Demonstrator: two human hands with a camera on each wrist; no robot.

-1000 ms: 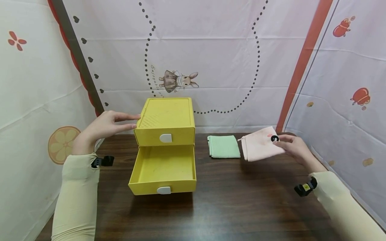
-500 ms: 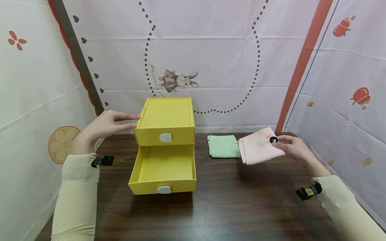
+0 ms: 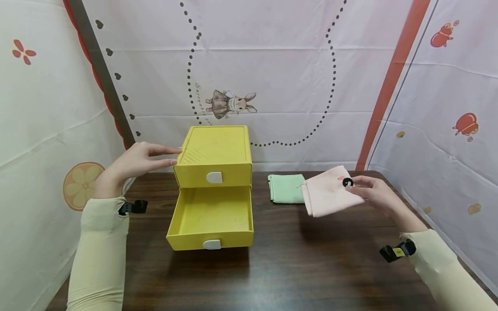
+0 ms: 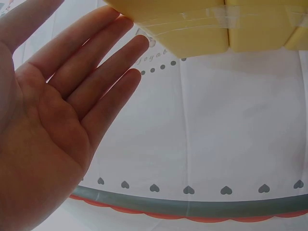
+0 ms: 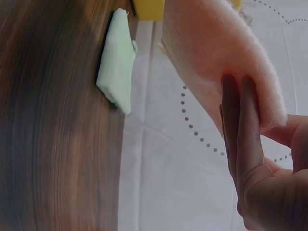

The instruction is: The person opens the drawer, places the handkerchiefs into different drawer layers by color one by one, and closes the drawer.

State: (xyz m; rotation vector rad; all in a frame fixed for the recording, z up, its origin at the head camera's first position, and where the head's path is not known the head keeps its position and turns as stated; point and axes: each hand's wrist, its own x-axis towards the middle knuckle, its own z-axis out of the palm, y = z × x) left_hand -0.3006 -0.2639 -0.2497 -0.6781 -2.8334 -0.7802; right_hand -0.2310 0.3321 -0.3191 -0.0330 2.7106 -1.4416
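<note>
My right hand (image 3: 375, 192) pinches a folded pink towel (image 3: 328, 196) by its right edge, thumb on top and fingers beneath, and holds it above the table. A black round patch marks the towel near the thumb. In the right wrist view the pink towel (image 5: 221, 53) lies over straight fingers. My left hand (image 3: 136, 162), fingers extended, has its tips right at the left side of a yellow two-drawer box (image 3: 218, 147). The left wrist view shows the open palm (image 4: 57, 115) beside the box. The lower drawer (image 3: 210, 239) is pulled out with nothing in it; the upper one is closed.
A folded green towel (image 3: 285, 189) lies on the dark wooden table (image 3: 288, 268), right of the box and partly behind the pink towel. Printed cloth walls (image 3: 288, 86) rise behind the table and at both sides.
The right hand has carried the pink towel slightly left and toward the front, so that it now overlaps the green towel in the head view. The left hand and box stay put.
</note>
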